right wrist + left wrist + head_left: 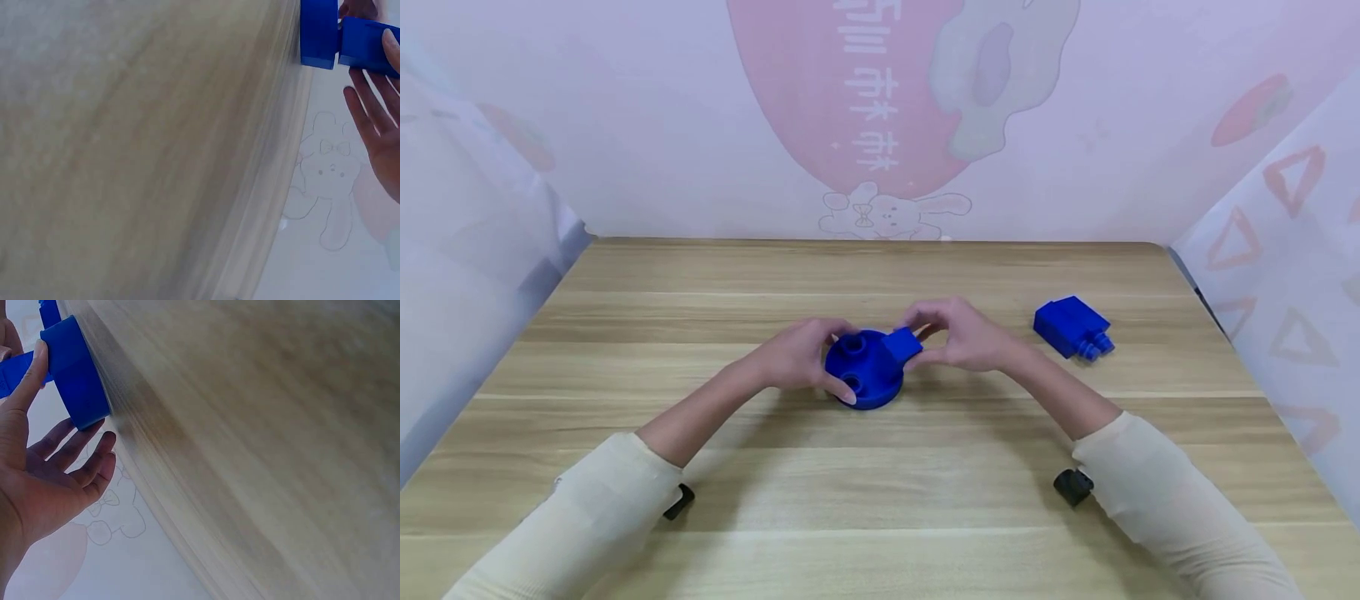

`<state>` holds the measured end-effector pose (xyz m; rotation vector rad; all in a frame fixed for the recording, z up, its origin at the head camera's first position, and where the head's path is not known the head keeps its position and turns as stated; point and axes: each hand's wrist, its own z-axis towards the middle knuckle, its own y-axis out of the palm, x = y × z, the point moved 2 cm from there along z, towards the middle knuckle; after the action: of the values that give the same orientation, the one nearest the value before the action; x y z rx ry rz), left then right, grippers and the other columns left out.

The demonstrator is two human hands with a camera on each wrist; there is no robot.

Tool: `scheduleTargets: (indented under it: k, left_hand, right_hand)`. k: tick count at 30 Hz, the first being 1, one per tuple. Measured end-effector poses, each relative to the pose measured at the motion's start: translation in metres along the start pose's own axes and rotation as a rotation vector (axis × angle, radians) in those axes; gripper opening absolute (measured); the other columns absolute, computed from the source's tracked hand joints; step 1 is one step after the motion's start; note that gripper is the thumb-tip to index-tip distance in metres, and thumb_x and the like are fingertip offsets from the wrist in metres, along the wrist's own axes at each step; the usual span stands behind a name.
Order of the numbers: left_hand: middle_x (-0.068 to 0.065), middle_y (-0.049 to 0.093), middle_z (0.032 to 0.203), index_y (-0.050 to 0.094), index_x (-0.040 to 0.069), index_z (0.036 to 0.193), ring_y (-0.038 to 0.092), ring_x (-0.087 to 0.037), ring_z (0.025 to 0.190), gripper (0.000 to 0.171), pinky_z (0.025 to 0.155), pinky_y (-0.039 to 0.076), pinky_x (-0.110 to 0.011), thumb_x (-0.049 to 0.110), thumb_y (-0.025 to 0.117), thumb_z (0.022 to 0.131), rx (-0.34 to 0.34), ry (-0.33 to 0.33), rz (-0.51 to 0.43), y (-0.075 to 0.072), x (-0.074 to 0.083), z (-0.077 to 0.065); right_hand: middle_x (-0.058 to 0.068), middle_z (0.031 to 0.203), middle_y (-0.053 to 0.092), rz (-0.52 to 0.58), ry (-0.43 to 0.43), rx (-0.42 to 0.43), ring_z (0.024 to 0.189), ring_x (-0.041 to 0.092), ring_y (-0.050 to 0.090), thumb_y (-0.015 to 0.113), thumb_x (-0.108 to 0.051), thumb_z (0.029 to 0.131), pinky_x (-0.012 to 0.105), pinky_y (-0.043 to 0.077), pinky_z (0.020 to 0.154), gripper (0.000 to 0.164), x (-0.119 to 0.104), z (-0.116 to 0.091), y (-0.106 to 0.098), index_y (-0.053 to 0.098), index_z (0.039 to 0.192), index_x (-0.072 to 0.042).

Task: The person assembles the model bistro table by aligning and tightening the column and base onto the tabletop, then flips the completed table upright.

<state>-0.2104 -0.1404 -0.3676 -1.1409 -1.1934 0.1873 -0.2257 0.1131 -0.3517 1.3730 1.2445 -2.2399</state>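
A round blue base (872, 392) lies on the wooden table, with two raised round sockets on its upper face. My left hand (793, 354) grips it from the left, thumb at the near rim and fingers at the far side. Between the thumb and fingers of my right hand (970, 333) is a blue rectangular block (901, 344), held over the right part of the base. From the right wrist view, the block (369, 47) stands out from the base (319, 31) with a narrow gap between them. The left wrist view shows the thumb pressing the rim of the base (76, 375).
To the right on the table (880, 492) lies another blue piece (1071, 325), blocky with two ridged round pegs pointing toward the near right. A printed curtain (700, 125) rises behind the table's far edge. Dark wrist devices (1072, 487) show below the sleeves.
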Motion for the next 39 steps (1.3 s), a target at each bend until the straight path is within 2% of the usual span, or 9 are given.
scheduleTargets:
  k: [4, 8, 14, 18, 23, 28, 33, 36, 39]
  left_hand:
    - [-0.019, 0.067, 0.131, 0.060, -0.007, 0.135, 0.066, -0.034, 0.112, 0.088, 0.099, 0.054, -0.048, 0.035, 0.099, 0.068, -0.004, -0.003, 0.004, -0.001, 0.000, 0.000]
    - [-0.019, 0.067, 0.132, 0.059, -0.007, 0.136, 0.066, -0.034, 0.113, 0.089, 0.099, 0.054, -0.049, 0.036, 0.099, 0.069, -0.009, -0.009, 0.011, -0.001, 0.000, 0.001]
    - [-0.018, 0.067, 0.132, 0.059, -0.006, 0.136, 0.066, -0.034, 0.113, 0.089, 0.099, 0.054, -0.050, 0.036, 0.099, 0.069, -0.015, -0.009, 0.006, -0.001, -0.001, 0.002]
    - [-0.018, 0.068, 0.131, 0.060, -0.005, 0.135, 0.066, -0.034, 0.112, 0.087, 0.099, 0.054, -0.049, 0.036, 0.099, 0.069, -0.015, -0.005, 0.006, -0.002, -0.001, 0.001]
    - [-0.019, 0.068, 0.130, 0.061, -0.007, 0.134, 0.067, -0.033, 0.110, 0.087, 0.098, 0.054, -0.048, 0.035, 0.099, 0.068, -0.012, 0.008, 0.001, -0.002, -0.001, 0.000]
    - [-0.018, 0.068, 0.130, 0.060, -0.007, 0.135, 0.067, -0.033, 0.111, 0.087, 0.098, 0.054, -0.048, 0.035, 0.099, 0.069, -0.012, 0.001, 0.012, -0.003, 0.000, -0.001]
    - [-0.019, 0.066, 0.133, 0.059, -0.007, 0.137, 0.066, -0.034, 0.114, 0.088, 0.100, 0.053, -0.050, 0.034, 0.098, 0.070, -0.016, -0.009, 0.014, -0.003, 0.001, -0.002]
    - [-0.020, 0.065, 0.136, 0.058, -0.007, 0.138, 0.064, -0.036, 0.117, 0.090, 0.102, 0.052, -0.050, 0.036, 0.098, 0.070, -0.018, -0.012, 0.024, -0.003, 0.002, -0.001]
    - [-0.020, 0.065, 0.136, 0.057, -0.006, 0.139, 0.064, -0.036, 0.117, 0.091, 0.102, 0.052, -0.050, 0.037, 0.098, 0.070, -0.019, -0.007, 0.035, -0.002, 0.004, 0.000]
  right_hand:
    - [0.007, 0.099, 0.076, -0.152, 0.019, 0.045, 0.093, 0.027, 0.071, 0.097, -0.013, 0.072, 0.044, 0.061, 0.079, 0.041, -0.009, 0.001, 0.003, 0.068, 0.100, -0.002]
    - [0.006, 0.101, 0.075, -0.223, 0.012, 0.032, 0.093, 0.028, 0.069, 0.099, -0.018, 0.069, 0.041, 0.060, 0.072, 0.050, -0.013, 0.004, 0.007, 0.069, 0.106, -0.003]
    - [0.016, 0.136, 0.066, -0.094, -0.065, -0.115, 0.122, 0.028, 0.061, 0.086, -0.005, 0.083, 0.051, 0.058, 0.090, 0.061, -0.009, 0.005, 0.006, 0.060, 0.138, 0.003]
    - [0.016, 0.144, 0.061, -0.035, -0.087, -0.180, 0.131, 0.029, 0.058, 0.076, 0.000, 0.090, 0.047, 0.055, 0.099, 0.055, -0.007, 0.006, 0.005, 0.058, 0.142, 0.003]
    - [0.016, 0.131, 0.069, -0.086, -0.059, -0.107, 0.117, 0.028, 0.066, 0.082, -0.005, 0.088, 0.046, 0.058, 0.092, 0.049, -0.007, 0.011, 0.005, 0.065, 0.133, 0.004]
    - [0.010, 0.109, 0.075, -0.251, -0.030, 0.004, 0.098, 0.027, 0.070, 0.090, -0.016, 0.081, 0.046, 0.059, 0.082, 0.045, -0.011, 0.015, 0.008, 0.070, 0.118, 0.000]
    - [0.007, 0.097, 0.073, -0.361, 0.010, 0.042, 0.093, 0.030, 0.070, 0.093, -0.031, 0.078, 0.045, 0.059, 0.080, 0.060, -0.015, 0.018, 0.012, 0.065, 0.122, -0.002]
    - [0.012, 0.110, 0.073, -0.302, 0.016, 0.015, 0.103, 0.029, 0.069, 0.091, -0.028, 0.081, 0.044, 0.059, 0.083, 0.070, -0.014, 0.017, 0.011, 0.059, 0.136, 0.000]
    - [0.021, 0.133, 0.066, -0.172, -0.003, -0.036, 0.120, 0.032, 0.064, 0.083, -0.014, 0.089, 0.047, 0.058, 0.091, 0.067, -0.010, 0.015, 0.010, 0.052, 0.145, 0.005]
